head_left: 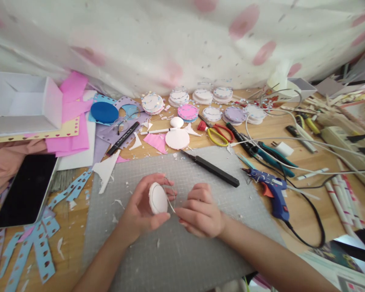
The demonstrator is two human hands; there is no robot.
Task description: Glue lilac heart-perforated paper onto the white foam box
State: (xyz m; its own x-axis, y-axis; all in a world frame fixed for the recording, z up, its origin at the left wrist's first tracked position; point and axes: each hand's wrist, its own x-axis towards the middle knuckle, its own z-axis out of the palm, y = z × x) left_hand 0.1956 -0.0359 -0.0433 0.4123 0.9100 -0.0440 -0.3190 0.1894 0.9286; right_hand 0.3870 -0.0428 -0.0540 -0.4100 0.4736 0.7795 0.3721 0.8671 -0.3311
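One white disc gripped in left-hand fingers; right-hand fingers pinch one thin strip.

There is 1 view, from a camera worn on the head, looking forward and down. It sits close above the left hand and right hand, which meet low in the middle. The grey cutting mat lies beneath them, the white box far beyond the left hand, and the spotted cloth closes the far side.
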